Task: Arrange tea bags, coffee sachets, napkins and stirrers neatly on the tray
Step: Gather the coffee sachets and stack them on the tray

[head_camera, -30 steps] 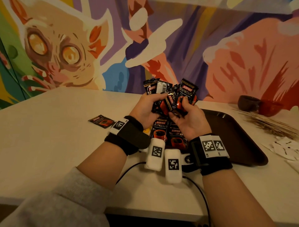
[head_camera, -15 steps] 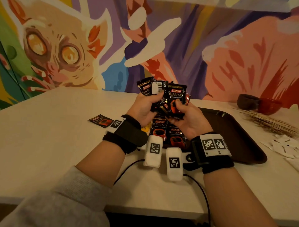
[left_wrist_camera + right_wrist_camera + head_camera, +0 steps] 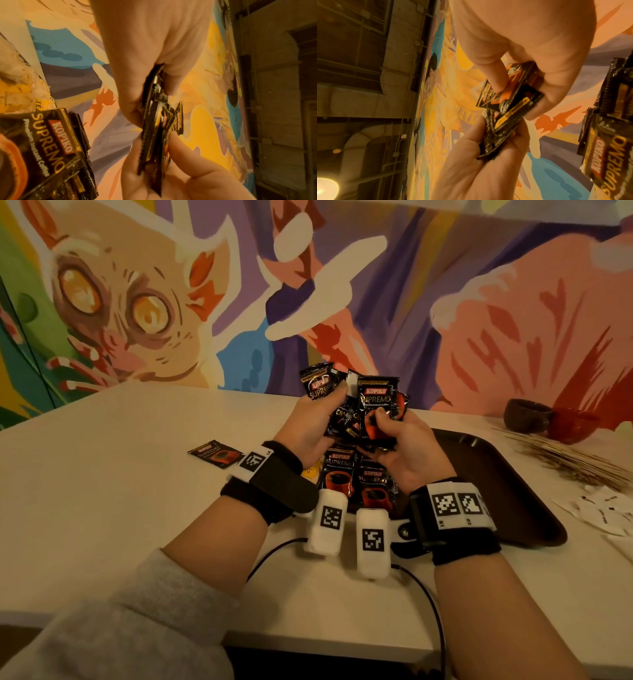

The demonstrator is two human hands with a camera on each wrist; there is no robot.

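Note:
Both hands hold one bunch of black Kopiko coffee sachets [image 3: 375,400] upright above the near left corner of the dark brown tray [image 3: 496,474]. My left hand [image 3: 325,412] grips the bunch from the left, thumb on the front. My right hand [image 3: 387,429] pinches it from the right. In the left wrist view the sachets [image 3: 154,121] show edge-on between my fingers. The right wrist view has my thumb pressing the same stack [image 3: 508,105]. More sachets [image 3: 356,477] lie flat on the tray beneath my hands. A single sachet [image 3: 214,453] lies on the table to the left.
A heap of wooden stirrers [image 3: 575,460] lies right of the tray, with white paper packets [image 3: 606,511] nearer me. A dark cup [image 3: 527,416] and a red cup [image 3: 572,424] stand at the back right. Something yellow [image 3: 310,470] peeks out by my left wrist. A mural wall backs the table.
The fanned-out sachets have been drawn together into a tighter, more upright bunch. Both hands keep their hold and have barely shifted.

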